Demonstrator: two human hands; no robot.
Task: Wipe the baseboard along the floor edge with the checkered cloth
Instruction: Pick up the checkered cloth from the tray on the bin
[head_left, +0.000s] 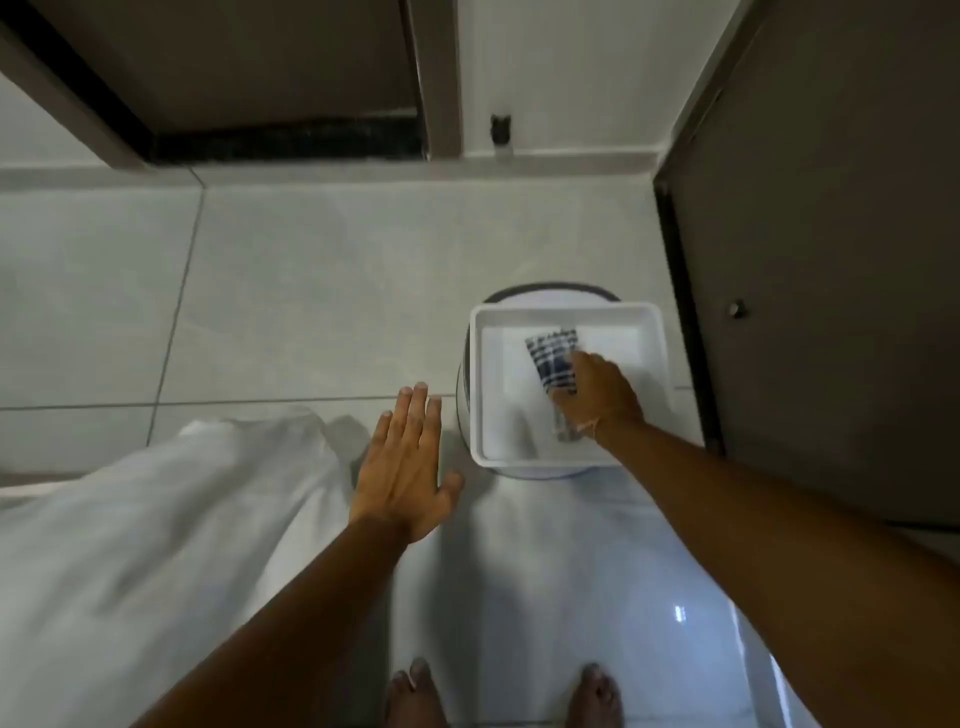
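the checkered cloth (551, 356) lies inside a white tray (491, 384). the tray sits on top of a round bucket (550, 291), on the tiled floor (311, 291), near a dark door (831, 260).

the right hand (600, 397) reaches down into the tray and rests on the cloth. its fingers are bent over the near end of the cloth, and the blue and white squares stick out past the fingertips toward the wall. it looks like the hand has a grip on the cloth, but the picture is blurry there, so i cannot tell how tight it is.

the left hand (408, 462) is wide open and flat, with the fingers straight and close together. it has nothing in it. it hangs in the air just left of the tray and does not touch the tray or the cloth.

the baseboard (561, 158) runs along the bottom of the white wall, well apart from both hands and from the cloth.

a white cloth garment (156, 545) covers the left side, and two bare feet (415, 691) show at the bottom.
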